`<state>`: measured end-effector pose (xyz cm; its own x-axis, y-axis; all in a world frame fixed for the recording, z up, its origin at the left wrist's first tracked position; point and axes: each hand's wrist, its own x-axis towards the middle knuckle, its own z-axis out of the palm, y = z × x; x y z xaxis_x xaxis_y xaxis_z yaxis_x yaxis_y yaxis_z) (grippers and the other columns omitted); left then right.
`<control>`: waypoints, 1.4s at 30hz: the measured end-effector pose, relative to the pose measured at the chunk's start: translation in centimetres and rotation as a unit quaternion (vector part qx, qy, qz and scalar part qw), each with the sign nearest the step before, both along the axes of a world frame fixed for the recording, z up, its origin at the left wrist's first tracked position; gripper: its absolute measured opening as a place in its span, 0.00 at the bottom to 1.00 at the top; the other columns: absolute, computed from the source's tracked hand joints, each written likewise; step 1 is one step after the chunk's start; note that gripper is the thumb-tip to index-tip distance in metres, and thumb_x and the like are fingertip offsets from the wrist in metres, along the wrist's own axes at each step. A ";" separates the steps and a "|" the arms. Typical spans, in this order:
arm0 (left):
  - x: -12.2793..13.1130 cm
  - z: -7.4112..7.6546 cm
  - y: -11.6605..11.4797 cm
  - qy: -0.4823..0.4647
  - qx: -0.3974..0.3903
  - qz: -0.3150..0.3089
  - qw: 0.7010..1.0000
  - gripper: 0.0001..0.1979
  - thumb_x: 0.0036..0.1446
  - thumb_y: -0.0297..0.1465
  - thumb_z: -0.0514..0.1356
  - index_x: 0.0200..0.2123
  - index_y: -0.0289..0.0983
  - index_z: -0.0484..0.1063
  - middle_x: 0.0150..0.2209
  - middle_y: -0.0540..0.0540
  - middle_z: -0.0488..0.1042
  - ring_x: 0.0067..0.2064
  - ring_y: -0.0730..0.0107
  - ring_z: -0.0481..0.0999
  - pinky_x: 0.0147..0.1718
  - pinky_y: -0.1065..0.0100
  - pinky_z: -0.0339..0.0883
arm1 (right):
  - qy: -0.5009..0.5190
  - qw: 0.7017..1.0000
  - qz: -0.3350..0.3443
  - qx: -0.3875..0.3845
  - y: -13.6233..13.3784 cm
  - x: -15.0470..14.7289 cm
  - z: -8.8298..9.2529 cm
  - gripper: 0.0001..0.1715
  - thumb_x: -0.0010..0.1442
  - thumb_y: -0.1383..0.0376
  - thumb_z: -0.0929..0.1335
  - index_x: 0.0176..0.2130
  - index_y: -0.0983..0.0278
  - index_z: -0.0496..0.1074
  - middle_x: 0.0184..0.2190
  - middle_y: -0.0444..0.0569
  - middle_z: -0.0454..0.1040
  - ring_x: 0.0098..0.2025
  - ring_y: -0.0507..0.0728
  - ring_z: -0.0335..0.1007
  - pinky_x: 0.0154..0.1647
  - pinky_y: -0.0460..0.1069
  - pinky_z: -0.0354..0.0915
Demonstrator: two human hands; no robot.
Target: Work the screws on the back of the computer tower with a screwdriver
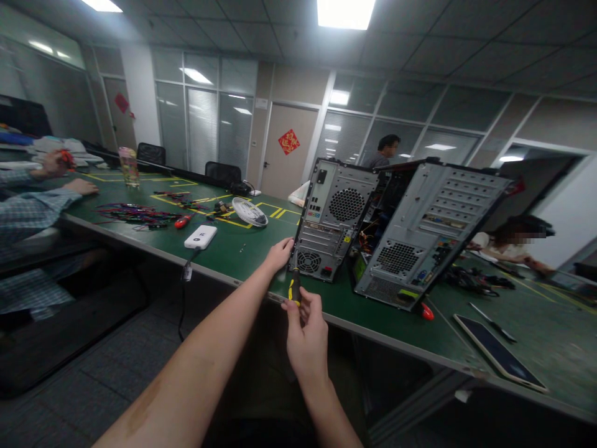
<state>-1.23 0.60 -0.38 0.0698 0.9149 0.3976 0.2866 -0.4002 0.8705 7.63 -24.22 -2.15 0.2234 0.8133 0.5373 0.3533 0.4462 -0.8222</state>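
Observation:
My right hand [306,333] is closed around the black and yellow handle of a screwdriver [293,291]. Its shaft points up at the lower left corner of the rear panel of a computer case [333,218]; whether the tip sits in a screw is too small to tell. My left hand [280,254] lies against the left side of that case, fingers stretched toward it and partly hidden at the tips. Close by on the right stands a second, larger computer case [420,230], slightly tilted in view, its rear panel facing me.
On the green table [233,255] lie a white box-shaped device [200,237] with a cable, a red-handled tool [183,221], bundled wires [137,214] and a white oval frame [249,212]. A phone [499,351] lies right. Another person's hands [81,186] are at left; more people sit beyond.

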 end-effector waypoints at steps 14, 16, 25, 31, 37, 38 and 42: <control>-0.1 -0.2 0.1 0.014 -0.002 0.002 1.000 0.23 0.75 0.40 0.52 0.62 0.40 0.79 0.65 0.43 0.79 0.68 0.57 0.76 0.69 0.61 0.64 | -0.074 0.997 -0.007 0.021 -0.2 0.0 0.5 0.19 0.73 0.60 0.68 0.59 0.60 0.78 0.50 0.54 0.82 0.47 0.61 0.81 0.53 0.55 0.75; 0.0 -0.2 0.1 0.016 0.000 0.002 1.000 0.23 0.75 0.40 0.52 0.62 0.40 0.79 0.65 0.43 0.79 0.68 0.57 0.76 0.69 0.61 0.64 | -0.033 0.999 -0.002 -0.004 0.0 0.0 0.0 0.19 0.74 0.57 0.68 0.60 0.61 0.75 0.50 0.55 0.84 0.47 0.62 0.83 0.52 0.55 0.76; 0.1 -0.2 0.0 0.010 -0.007 -0.001 1.000 0.23 0.75 0.40 0.52 0.63 0.39 0.79 0.65 0.43 0.79 0.68 0.56 0.76 0.69 0.60 0.65 | -0.067 0.996 -0.018 0.047 -0.1 0.6 0.2 0.18 0.75 0.58 0.67 0.59 0.59 0.79 0.51 0.55 0.82 0.51 0.62 0.81 0.55 0.55 0.75; 0.1 0.0 -0.3 0.008 -0.001 0.000 1.000 0.23 0.74 0.40 0.53 0.62 0.41 0.80 0.64 0.44 0.79 0.67 0.55 0.76 0.68 0.60 0.66 | -0.083 0.996 -0.009 0.035 -0.4 0.4 0.3 0.17 0.72 0.62 0.69 0.57 0.59 0.80 0.48 0.53 0.81 0.47 0.60 0.80 0.53 0.54 0.75; -0.2 0.2 -0.3 0.013 -0.002 0.006 1.000 0.22 0.74 0.39 0.53 0.61 0.40 0.80 0.65 0.43 0.79 0.68 0.56 0.76 0.69 0.60 0.65 | 0.006 1.000 0.018 -0.023 0.3 -0.3 -0.5 0.18 0.73 0.55 0.70 0.57 0.61 0.74 0.48 0.54 0.84 0.47 0.61 0.84 0.50 0.54 0.77; -0.2 0.2 -0.2 0.014 -0.001 0.006 1.000 0.23 0.74 0.39 0.53 0.61 0.40 0.80 0.65 0.43 0.79 0.68 0.56 0.76 0.69 0.60 0.65 | 0.002 1.000 0.017 -0.016 0.3 -0.3 -0.5 0.18 0.73 0.56 0.69 0.58 0.61 0.75 0.48 0.54 0.84 0.47 0.61 0.83 0.51 0.54 0.77; -0.3 0.2 -0.3 0.017 -0.002 0.004 1.000 0.23 0.75 0.38 0.52 0.62 0.39 0.80 0.65 0.42 0.79 0.68 0.57 0.76 0.68 0.61 0.65 | -0.057 0.998 -0.008 0.034 0.0 -0.2 0.1 0.18 0.73 0.59 0.68 0.58 0.60 0.79 0.50 0.54 0.81 0.48 0.61 0.80 0.53 0.55 0.74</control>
<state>-1.56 0.32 -0.13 0.0762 0.9172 0.3911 0.3187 -0.3941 0.8621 7.46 -24.19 -2.08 0.1699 0.7714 0.6132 0.4503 0.4927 -0.7446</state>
